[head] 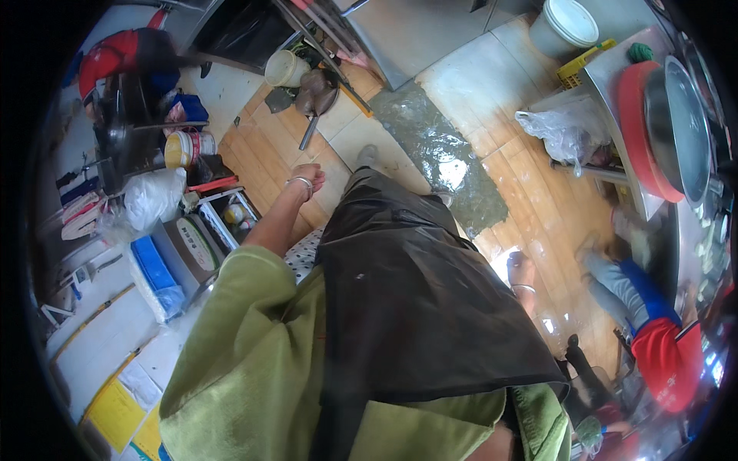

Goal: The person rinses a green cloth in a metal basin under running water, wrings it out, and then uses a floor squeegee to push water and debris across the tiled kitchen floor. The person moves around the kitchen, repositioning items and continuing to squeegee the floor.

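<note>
My left hand (308,176), with a bangle at the wrist, hangs over the tiled floor at my left side. Its fingers are curled in, and no held thing shows. On my other side, my right hand (519,266) hangs low, also with a bangle; it is small and blurred, so its fingers cannot be made out. A dark apron (403,299) covers my front over a green garment (248,340). Ahead of my left hand lies a metal-handled dustpan or scoop (309,131) beside a brown bag-like thing (314,92).
Wet grey floor (438,150) runs ahead. On the left stand a white crate (216,214), a paint-type bucket (187,148) and a bent-over person (115,57). To the right are a table with large basins (683,132), a lidded white bucket (568,26) and people in red (666,357).
</note>
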The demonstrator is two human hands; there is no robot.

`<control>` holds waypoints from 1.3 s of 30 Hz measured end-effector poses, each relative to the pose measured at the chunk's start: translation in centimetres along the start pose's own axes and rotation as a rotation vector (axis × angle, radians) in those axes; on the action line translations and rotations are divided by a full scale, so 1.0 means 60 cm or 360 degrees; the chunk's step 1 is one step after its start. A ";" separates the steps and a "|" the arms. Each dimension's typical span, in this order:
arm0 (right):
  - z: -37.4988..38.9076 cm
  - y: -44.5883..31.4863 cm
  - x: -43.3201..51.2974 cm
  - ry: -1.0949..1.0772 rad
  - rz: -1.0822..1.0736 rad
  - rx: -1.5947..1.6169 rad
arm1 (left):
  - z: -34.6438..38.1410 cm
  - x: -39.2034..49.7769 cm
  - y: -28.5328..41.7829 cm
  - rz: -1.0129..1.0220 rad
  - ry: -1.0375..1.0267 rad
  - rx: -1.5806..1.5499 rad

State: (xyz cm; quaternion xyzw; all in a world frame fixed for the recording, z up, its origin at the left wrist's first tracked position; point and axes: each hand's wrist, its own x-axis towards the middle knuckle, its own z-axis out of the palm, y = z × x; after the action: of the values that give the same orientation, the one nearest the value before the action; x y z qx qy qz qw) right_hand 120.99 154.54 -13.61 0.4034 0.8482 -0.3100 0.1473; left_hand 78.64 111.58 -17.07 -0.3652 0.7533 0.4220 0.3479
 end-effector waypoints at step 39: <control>0.215 -0.620 0.208 -0.0188 0.0738 0.1058 | -0.249 0.526 0.883 0.0866 -0.0263 -0.0273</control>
State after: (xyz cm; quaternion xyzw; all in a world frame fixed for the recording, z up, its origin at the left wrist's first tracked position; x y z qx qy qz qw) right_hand 84.27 135.67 -14.58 0.5910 0.5785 -0.5485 0.1234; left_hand 15.19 110.14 -17.12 -0.1423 0.7542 0.5902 0.2500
